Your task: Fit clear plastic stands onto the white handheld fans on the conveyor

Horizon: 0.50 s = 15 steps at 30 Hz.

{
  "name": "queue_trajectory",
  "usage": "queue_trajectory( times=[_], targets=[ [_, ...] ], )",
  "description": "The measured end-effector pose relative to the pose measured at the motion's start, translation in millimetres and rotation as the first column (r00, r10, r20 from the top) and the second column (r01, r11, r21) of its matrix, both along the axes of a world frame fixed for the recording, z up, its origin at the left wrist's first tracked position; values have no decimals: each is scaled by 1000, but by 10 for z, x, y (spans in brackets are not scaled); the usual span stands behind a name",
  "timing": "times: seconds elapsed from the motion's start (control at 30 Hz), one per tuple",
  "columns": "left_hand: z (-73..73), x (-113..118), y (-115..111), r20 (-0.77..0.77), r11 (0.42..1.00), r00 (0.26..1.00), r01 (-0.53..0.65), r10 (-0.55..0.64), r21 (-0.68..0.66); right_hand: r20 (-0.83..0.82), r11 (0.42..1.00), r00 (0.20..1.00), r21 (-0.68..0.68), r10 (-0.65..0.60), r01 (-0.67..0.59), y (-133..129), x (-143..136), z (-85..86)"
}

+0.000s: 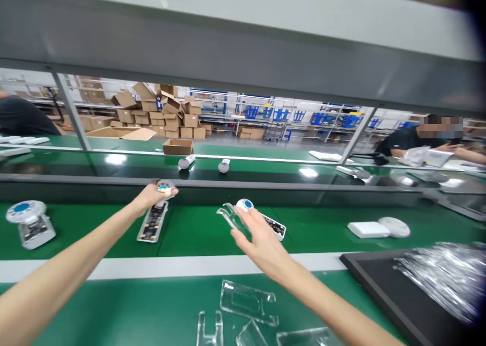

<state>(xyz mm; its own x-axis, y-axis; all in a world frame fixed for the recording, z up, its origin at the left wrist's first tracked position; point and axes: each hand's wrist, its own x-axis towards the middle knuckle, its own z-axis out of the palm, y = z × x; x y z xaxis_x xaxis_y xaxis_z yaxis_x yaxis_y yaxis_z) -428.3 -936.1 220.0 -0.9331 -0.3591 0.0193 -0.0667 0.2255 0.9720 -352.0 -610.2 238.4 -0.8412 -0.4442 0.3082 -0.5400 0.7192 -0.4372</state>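
My left hand [154, 195] reaches out over the green belt, its fingers closed round the round head of a white device [152, 223] whose open body shows a circuit board. In my right hand [264, 239] is a clear plastic cover [228, 215], with its two prongs pointing left past my fingertips. Just behind that hand lies a second white device [276, 227] with a blue-centred round head, partly hidden by my fingers. More clear covers [248, 303] lie on the green bench close to me.
Another open device [33, 232] lies at far left, a closed white one [368, 229] at right. A black tray [374, 280] holds piled clear covers. A raised ledge [212, 185] separates off a farther belt carrying more devices. One person [402, 138] sits at right; another's sleeve [25, 115] shows left.
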Motion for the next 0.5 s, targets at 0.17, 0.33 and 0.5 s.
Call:
queue_trajectory(
  times=[0.17,0.33,0.5],
  targets=[
    [242,581,475,-24,924,990,140,-141,356,-59,992,998,122,-31,38,-892,178,-24],
    [305,871,635,-10,915,995,97,-102,392,-177,989,983,134,-41,65,-1126,331,-201],
    [352,972,682,-17,933,999,45,-42,358,-202,987,976,120,-82,107,-1088,379,-463]
  ],
)
